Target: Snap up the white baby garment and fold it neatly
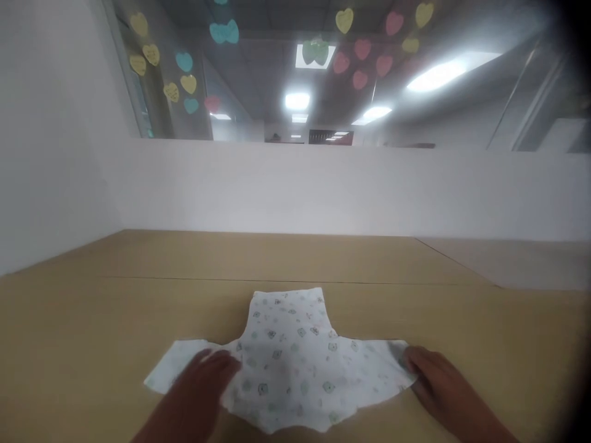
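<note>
A white baby shirt (295, 363) with small printed animal figures lies spread on the table, its two sleeves stretched out sideways. Its straight hem points away from me, and the curved neckline faces my side. My left hand (203, 381) rests on the left sleeve close to the body of the shirt, fingers laid over the cloth and somewhat blurred. At the end of the right sleeve, my right hand (431, 375) has its fingers closed on the cuff edge. Parts of the left sleeve are hidden under my left hand and forearm.
The light wooden table (184, 307) has a seam running across it behind the shirt. A low white wall (277, 191) stands along the far edge, with a window above it carrying heart-shaped paper notes (344, 21). Another white wall (55, 154) bounds the left side.
</note>
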A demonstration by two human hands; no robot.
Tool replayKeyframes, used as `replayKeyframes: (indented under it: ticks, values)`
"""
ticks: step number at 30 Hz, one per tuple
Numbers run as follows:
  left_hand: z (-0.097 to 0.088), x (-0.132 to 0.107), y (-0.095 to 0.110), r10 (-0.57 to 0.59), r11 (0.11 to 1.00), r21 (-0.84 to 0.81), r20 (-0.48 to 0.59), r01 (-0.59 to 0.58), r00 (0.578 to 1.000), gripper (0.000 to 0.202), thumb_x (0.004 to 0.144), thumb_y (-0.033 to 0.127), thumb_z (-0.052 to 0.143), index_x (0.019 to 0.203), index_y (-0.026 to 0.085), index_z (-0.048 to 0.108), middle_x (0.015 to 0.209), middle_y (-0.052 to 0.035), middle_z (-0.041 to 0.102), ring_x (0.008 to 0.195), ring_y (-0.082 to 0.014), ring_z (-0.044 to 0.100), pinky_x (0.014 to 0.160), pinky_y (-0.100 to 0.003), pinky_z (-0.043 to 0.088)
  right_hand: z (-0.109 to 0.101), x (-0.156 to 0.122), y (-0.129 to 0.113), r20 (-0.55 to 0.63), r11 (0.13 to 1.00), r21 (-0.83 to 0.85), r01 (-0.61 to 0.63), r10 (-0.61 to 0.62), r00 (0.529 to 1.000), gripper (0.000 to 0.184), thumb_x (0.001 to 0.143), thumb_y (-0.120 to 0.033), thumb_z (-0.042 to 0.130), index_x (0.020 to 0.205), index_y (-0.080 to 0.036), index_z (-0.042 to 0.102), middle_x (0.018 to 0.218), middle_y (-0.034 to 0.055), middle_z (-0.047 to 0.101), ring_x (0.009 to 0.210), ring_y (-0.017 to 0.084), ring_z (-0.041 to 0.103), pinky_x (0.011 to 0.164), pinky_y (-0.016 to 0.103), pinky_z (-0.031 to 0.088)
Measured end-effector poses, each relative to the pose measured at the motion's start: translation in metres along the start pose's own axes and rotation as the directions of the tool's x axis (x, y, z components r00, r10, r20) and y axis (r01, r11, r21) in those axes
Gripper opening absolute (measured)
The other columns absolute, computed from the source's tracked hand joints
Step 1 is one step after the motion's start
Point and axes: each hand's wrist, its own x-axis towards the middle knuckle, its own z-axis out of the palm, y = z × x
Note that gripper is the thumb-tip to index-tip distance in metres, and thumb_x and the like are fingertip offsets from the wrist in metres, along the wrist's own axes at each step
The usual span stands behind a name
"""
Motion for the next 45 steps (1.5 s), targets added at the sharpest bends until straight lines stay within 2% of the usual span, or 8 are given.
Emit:
replayKeyframes:
  ticks: [7,13,18,20,23,28,39,45]
  values:
    - [0.032,0.059,0.054,0.066,0.997,0.021,0.141,-0.070,0.988,0.056,0.093,0.022,0.041,0.149,0.022,0.030,0.148,0.0034,0.013,0.136,-0.0218,0.011,0.114,-0.048,0.019,-0.015,0.013,0.000,0.019,0.996,0.020,-0.088,0.088,0.996,0.021,0.087,-0.020,0.040,0.087,-0.018,0.060,0.099,0.0082,0.058,0.092,0.021,0.053,0.078,0.035,0.042]
    - [0.006,0.102,0.059,0.023,0.877,-0.478,0.140,0.047,0.990,0.032,0.090,0.032,0.052,0.119,0.020,0.058,0.123,-0.0065,0.049,0.114,-0.0268,0.045,0.099,-0.044,0.036,-0.053,0.074,-0.058,-0.408,0.990,0.138,0.020,0.038,0.912,0.015,0.085,-0.020,0.050,0.085,-0.018,0.065,0.097,0.0093,0.052,0.095,0.021,0.047,0.082,0.034,0.039]
    - [0.018,0.133,0.075,0.270,-0.066,-0.923,0.348,0.378,0.898,0.053,0.098,0.061,0.042,0.121,0.014,0.048,0.107,-0.0145,0.054,0.089,-0.0288,0.059,0.067,-0.032,0.048,-0.043,0.134,-0.165,-0.304,0.777,0.587,0.225,-0.046,0.952,0.021,0.080,-0.011,0.050,0.086,-0.022,0.066,0.111,0.0071,0.046,0.107,0.018,0.045,0.093,0.031,0.039]
    - [0.025,0.136,0.063,0.336,-0.236,-0.857,0.370,0.457,0.866,0.064,0.094,0.067,0.045,0.127,0.012,0.041,0.105,-0.0170,0.054,0.091,-0.0326,0.058,0.065,-0.034,0.051,-0.025,0.145,-0.192,-0.167,0.651,0.731,0.205,-0.121,0.979,0.033,0.077,-0.011,0.053,0.107,-0.023,0.060,0.118,0.0058,0.045,0.111,0.017,0.044,0.096,0.032,0.038]
    - [0.024,0.129,0.035,0.252,-0.105,-0.857,0.467,0.504,0.848,0.073,0.089,0.070,0.050,0.125,0.008,0.040,0.101,-0.0196,0.057,0.084,-0.0326,0.061,0.062,-0.034,0.052,0.002,0.148,-0.202,0.093,0.416,0.908,-0.045,-0.098,0.991,0.045,0.075,-0.018,0.060,0.119,-0.022,0.049,0.117,0.0058,0.047,0.096,0.014,0.050,0.080,0.028,0.044]
    - [0.016,0.113,0.011,-0.003,0.527,-0.797,0.346,0.295,0.938,0.040,0.089,0.038,0.059,0.114,0.011,0.042,0.071,-0.0071,0.061,0.062,-0.0227,0.061,0.050,-0.023,0.045,0.022,0.146,-0.183,0.354,0.204,0.925,-0.321,-0.153,0.923,0.026,0.082,-0.034,0.060,0.095,-0.012,0.055,0.078,0.0021,0.049,0.066,0.009,0.044,0.059,0.022,0.035]
    - [0.013,0.107,0.023,-0.036,0.414,-0.823,0.411,0.389,0.911,0.032,0.081,0.033,0.056,0.101,0.012,0.044,0.072,-0.0074,0.060,0.058,-0.0224,0.060,0.043,-0.021,0.044,-0.025,0.126,-0.172,0.438,0.899,0.438,-0.020,-0.193,0.878,0.044,0.055,-0.035,0.074,0.089,-0.018,0.053,0.090,-0.0005,0.057,0.076,0.015,0.045,0.061,0.025,0.027]
    - [0.031,0.107,0.024,-0.162,0.569,-0.713,0.391,0.410,0.906,0.030,0.085,0.041,0.045,0.094,0.014,0.038,0.063,-0.0050,0.058,0.048,-0.0238,0.058,0.036,-0.022,0.042,-0.040,0.105,-0.170,0.481,0.986,0.163,0.039,-0.114,0.869,0.043,0.058,-0.013,0.057,0.100,-0.019,0.051,0.097,0.0025,0.057,0.084,0.019,0.048,0.066,0.028,0.026]
